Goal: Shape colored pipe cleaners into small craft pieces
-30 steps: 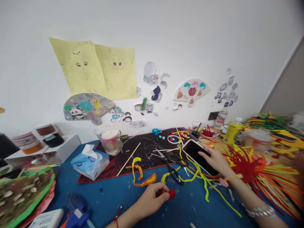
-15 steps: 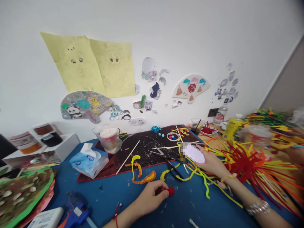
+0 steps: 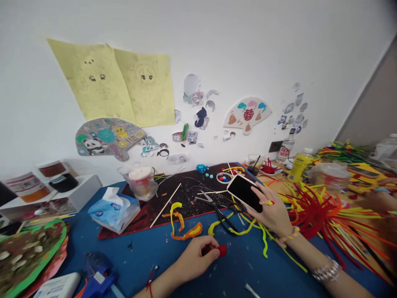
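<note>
My left hand (image 3: pixel 198 256) rests low at the middle of the blue table, thumb and fingertips pinched on a small fuzzy red ball (image 3: pixel 222 250). Further up and to the right, my right hand (image 3: pixel 274 207) grips a smartphone (image 3: pixel 243 191) with a white rim and a dark screen, some fingers lying over the screen. Between the hands lie black-handled scissors (image 3: pixel 221 207), blades pointing up-left. Yellow pipe cleaners (image 3: pixel 263 238) run below the phone. Just beyond my left hand sits a bent yellow and orange pipe-cleaner shape (image 3: pixel 186 236).
A tissue pack (image 3: pixel 114 211) and a wrapped cup (image 3: pixel 139 182) stand left. A blue glue gun (image 3: pixel 99 275) lies at the front left. Red and yellow pipe cleaners (image 3: pixel 319 223) heap at right, near a yellow bottle (image 3: pixel 300 164). Another person's hand (image 3: pixel 386 200) shows at the far right.
The phone's screen has gone from lit to dark, and the phone has shifted up-left. My right hand's fingers have moved onto its screen. My left hand stays pinched on the red ball.
</note>
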Demonstrator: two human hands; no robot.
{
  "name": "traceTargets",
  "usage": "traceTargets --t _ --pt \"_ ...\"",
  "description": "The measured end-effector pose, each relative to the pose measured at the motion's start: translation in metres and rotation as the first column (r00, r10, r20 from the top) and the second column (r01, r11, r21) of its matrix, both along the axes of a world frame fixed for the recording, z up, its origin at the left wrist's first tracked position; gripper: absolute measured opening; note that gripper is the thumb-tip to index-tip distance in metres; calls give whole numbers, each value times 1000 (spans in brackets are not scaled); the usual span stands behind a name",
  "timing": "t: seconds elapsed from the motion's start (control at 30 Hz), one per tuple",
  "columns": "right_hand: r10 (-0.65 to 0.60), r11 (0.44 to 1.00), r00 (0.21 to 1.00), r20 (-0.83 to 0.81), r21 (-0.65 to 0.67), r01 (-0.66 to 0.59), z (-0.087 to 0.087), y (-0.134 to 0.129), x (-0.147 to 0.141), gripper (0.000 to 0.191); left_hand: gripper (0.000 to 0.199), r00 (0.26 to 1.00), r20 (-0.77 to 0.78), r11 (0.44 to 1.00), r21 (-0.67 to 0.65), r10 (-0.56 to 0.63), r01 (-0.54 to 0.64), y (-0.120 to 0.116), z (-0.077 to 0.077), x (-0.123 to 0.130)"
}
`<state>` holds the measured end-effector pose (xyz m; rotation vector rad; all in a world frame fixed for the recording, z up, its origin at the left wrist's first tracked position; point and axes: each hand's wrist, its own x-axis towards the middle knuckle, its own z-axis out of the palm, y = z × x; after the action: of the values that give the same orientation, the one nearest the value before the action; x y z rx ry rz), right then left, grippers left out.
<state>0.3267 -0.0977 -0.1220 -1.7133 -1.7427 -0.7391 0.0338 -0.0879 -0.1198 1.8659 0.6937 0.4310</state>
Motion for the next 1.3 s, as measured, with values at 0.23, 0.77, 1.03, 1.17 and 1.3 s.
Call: traceTargets --t 0.23,0.77,1.03,1.17,1.3 --pt "30 998 999 36 62 -32 1 -3 -6 45 20 1000 -4 1000 22 -3 3 -1 0 -1" --pt "167 949 985 46 265 -173 12 -13 -30 43 18 1000 1 999 40 -4 4 -1 -2 -1" --pt "222 929 975 -3 306 -211 20 -22 -38 51 17 999 -37 997 80 19 -16 0 0 0" --pt "221 924 975 -15 322 -205 22 -26 -40 54 17 998 -51 998 63 27 -24 1 0 1" --pt "223 922 975 -20 330 -204 24 -28 -40 53 18 998 -57 998 55 13 -10 1 -1 2"
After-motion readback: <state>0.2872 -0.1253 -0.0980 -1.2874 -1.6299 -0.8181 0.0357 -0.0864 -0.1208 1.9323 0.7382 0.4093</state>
